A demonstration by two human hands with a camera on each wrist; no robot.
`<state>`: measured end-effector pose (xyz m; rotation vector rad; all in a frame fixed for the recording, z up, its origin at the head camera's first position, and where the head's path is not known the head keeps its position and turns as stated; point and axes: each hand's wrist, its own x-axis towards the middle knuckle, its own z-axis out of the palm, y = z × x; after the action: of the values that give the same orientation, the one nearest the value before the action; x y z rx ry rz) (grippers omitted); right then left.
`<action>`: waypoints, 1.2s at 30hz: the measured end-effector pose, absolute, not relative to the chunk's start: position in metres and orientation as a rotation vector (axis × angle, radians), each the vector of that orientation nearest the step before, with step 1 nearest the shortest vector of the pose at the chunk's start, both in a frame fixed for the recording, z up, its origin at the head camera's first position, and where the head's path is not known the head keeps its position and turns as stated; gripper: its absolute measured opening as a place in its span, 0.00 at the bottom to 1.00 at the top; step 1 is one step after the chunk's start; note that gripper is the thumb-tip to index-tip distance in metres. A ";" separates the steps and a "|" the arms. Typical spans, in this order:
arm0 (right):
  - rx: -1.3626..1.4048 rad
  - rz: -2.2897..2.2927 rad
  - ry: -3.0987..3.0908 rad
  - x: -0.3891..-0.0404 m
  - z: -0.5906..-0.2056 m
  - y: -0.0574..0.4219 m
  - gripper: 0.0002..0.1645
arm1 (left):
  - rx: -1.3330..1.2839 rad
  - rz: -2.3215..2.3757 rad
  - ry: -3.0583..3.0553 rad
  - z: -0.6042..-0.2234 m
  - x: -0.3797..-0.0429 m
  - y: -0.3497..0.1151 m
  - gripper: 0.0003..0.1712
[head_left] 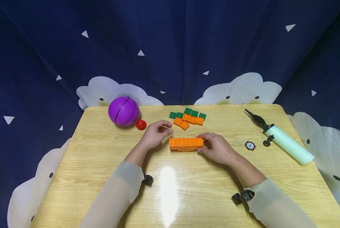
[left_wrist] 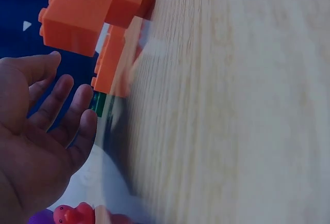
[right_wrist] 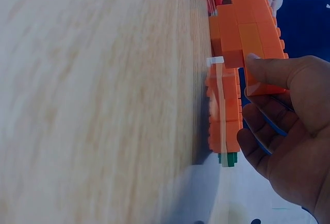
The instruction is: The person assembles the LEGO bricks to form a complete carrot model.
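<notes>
A row of joined orange building bricks (head_left: 186, 143), wider on top than underneath, is in the middle of the table. My right hand (head_left: 217, 148) grips its right end. In the right wrist view, the thumb (right_wrist: 273, 72) presses on one side of the orange bricks (right_wrist: 250, 28), with the fingers behind. My left hand (head_left: 157, 134) is up and left of the row, its fingers loosely bent around nothing. The left wrist view shows a gap between that hand (left_wrist: 46, 131) and the orange end brick (left_wrist: 72, 30). Behind lie loose orange bricks (head_left: 189, 119) and green bricks (head_left: 188, 111).
A purple ball (head_left: 123, 111) and a red rubber duck (head_left: 141, 124) are at the back left. To the right are a poker chip (head_left: 250, 145), a small black knobbed piece (head_left: 268, 142) and a pale green hand pump (head_left: 289, 144) with a black nozzle. A dark curtain (head_left: 170, 47) hangs behind the table.
</notes>
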<state>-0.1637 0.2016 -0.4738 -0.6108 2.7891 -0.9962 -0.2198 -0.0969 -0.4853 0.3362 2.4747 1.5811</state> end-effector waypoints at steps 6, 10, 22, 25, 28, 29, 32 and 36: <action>-0.612 -0.994 2.795 -0.164 -0.474 0.201 0.29 | 0.298 1.578 2.488 -0.492 -0.230 -0.093 0.19; -0.614 -0.993 2.800 -0.164 -0.474 0.201 0.29 | 0.290 1.567 2.510 -0.496 -0.236 -0.091 0.18; -0.623 -1.010 2.798 -0.164 -0.475 0.202 0.30 | 0.340 1.441 2.628 -0.500 -0.254 -0.082 0.20; -0.626 -1.011 2.794 -0.164 -0.476 0.202 0.30 | 0.332 1.391 2.665 -0.502 -0.258 -0.080 0.22; -0.634 -1.013 2.790 -0.165 -0.476 0.202 0.30 | 0.326 1.368 2.684 -0.503 -0.261 -0.079 0.25; -0.635 -1.013 2.788 -0.165 -0.476 0.202 0.30 | 0.327 1.357 2.692 -0.504 -0.262 -0.079 0.26; -0.631 -1.010 2.785 -0.165 -0.475 0.202 0.30 | 0.347 1.298 2.716 -0.507 -0.265 -0.077 0.28; -0.619 -1.007 2.779 -0.165 -0.475 0.203 0.29 | 0.366 1.188 2.761 -0.511 -0.268 -0.074 0.31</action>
<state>-0.1652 0.2027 -0.4745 -0.6194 2.7790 -1.0069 -0.2681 -0.0741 -0.5108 0.3661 2.7609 1.1878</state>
